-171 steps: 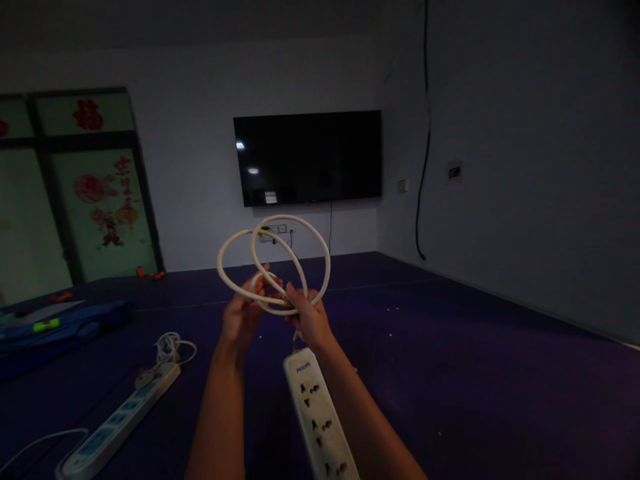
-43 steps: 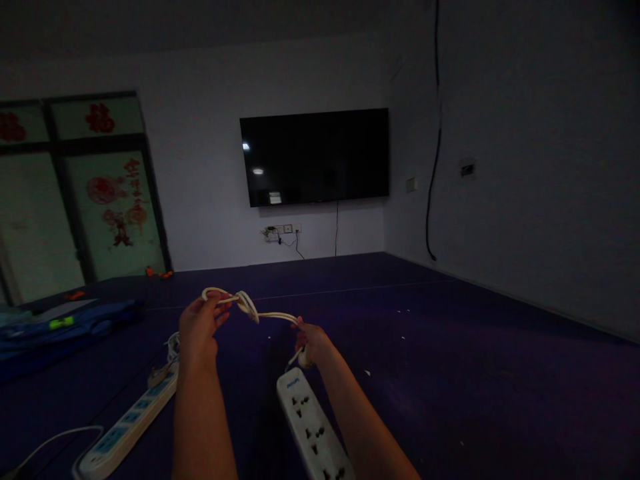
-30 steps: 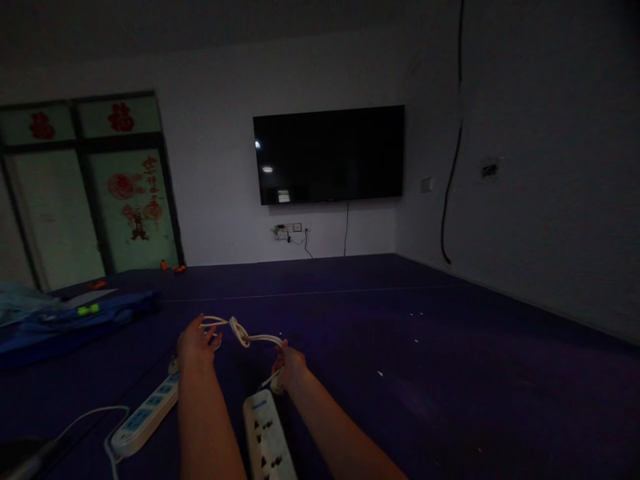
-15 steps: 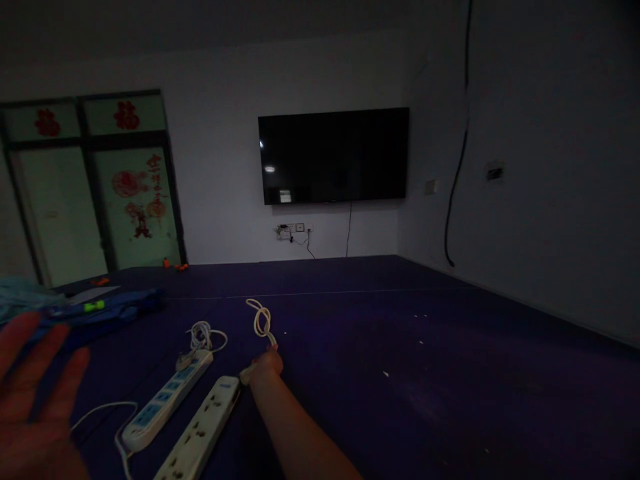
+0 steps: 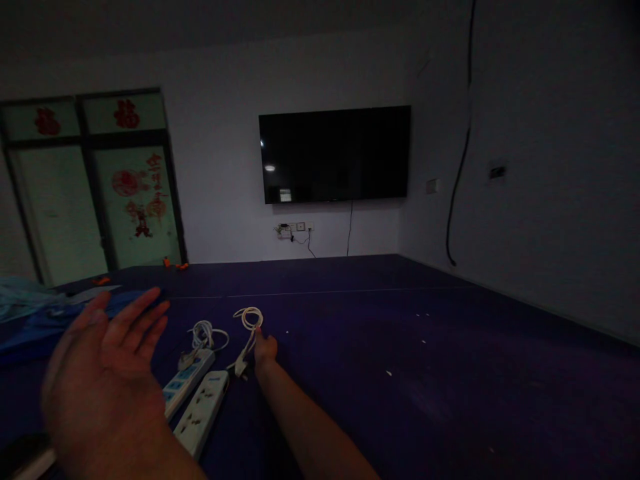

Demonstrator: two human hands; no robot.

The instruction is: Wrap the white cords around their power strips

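Observation:
My left hand [image 5: 113, 373] is raised at the lower left, palm toward the middle, fingers spread and nothing in them. It hides part of a white power strip with blue sockets [image 5: 176, 387]. A second white power strip [image 5: 203, 407] lies to its right. Beyond that strip's far end my right hand [image 5: 266, 348] is down at the purple surface, fingers curled, with its thumb against a cream power cord [image 5: 250, 319]. The cord is looped beyond the hand. Its white plug [image 5: 241, 367] rests left of the wrist; the fingertips are partly hidden.
A bundled white cord [image 5: 203, 333] lies at the blue-socket strip's far end. Blue cloth [image 5: 35, 330] is heaped at left, with small orange objects [image 5: 183, 266] near the door. White scraps [image 5: 389, 373] dot the purple surface [image 5: 350, 400]. A television [image 5: 335, 157] hangs on the wall.
My left hand has moved right and now covers much of the blue-socket strip. My right hand has shifted slightly forward and left; the cord's loop has moved left, and the plug is now visible.

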